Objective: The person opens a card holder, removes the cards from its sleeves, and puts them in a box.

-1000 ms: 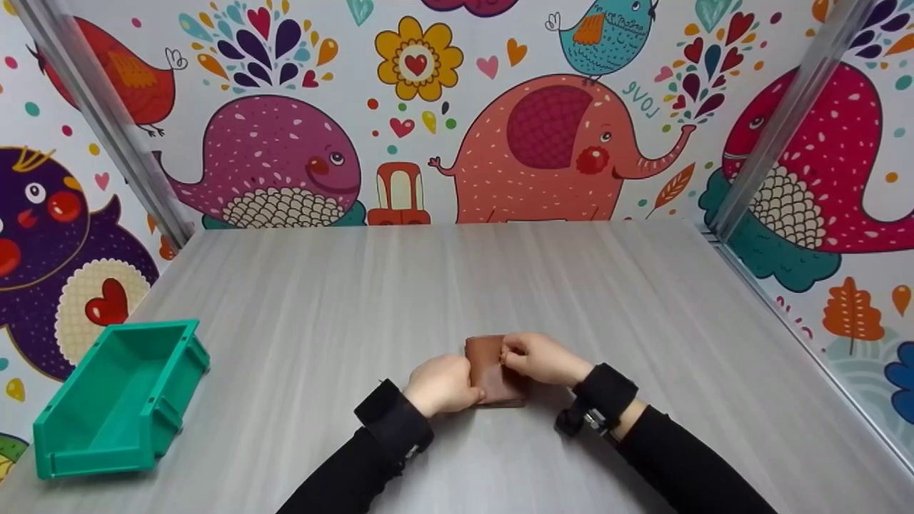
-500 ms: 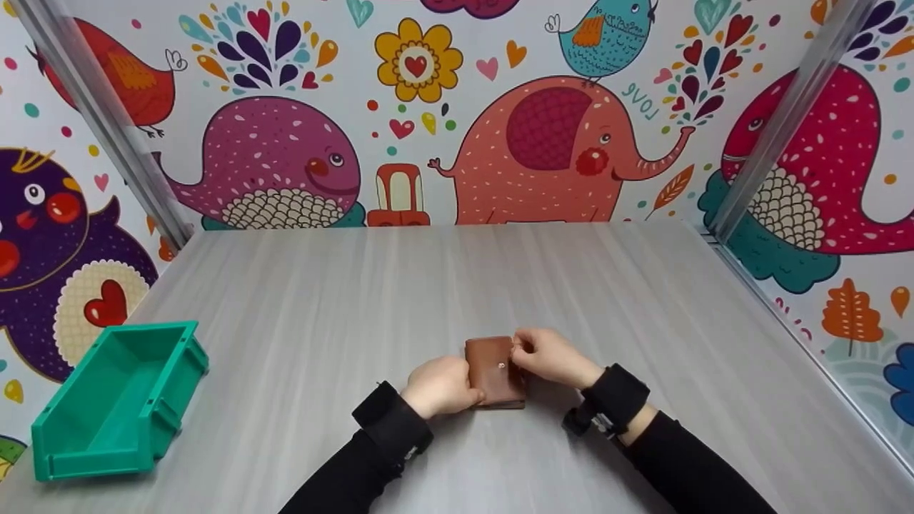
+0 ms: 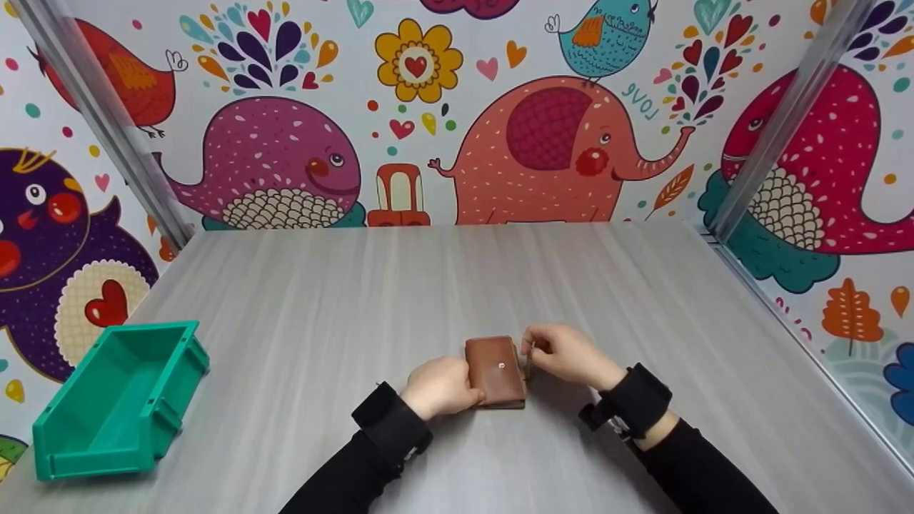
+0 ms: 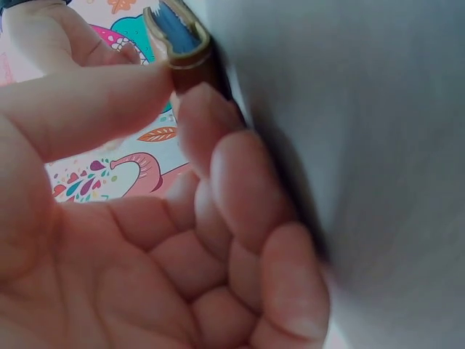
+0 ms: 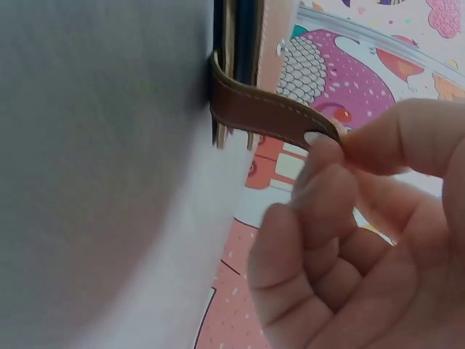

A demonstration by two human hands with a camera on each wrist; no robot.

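A brown leather wallet lies on the table with its cover down and a small metal snap stud exposed on top. My left hand grips its left edge, thumb on the cover; in the left wrist view, blue inner leaves show at the wallet's end. At the opposite side my right hand pinches the tip of the snap strap between thumb and index finger. In the right wrist view this stitched brown strap bends outward from the wallet's edge, apart from the stud.
A green plastic bin stands at the table's left side. The pale wood-grain table runs back to a wall printed with cartoon animals. Metal posts rise at the back corners.
My right hand has moved right with the strap, drawing it off the cover and uncovering the stud. My left hand and the wallet have stayed in place.
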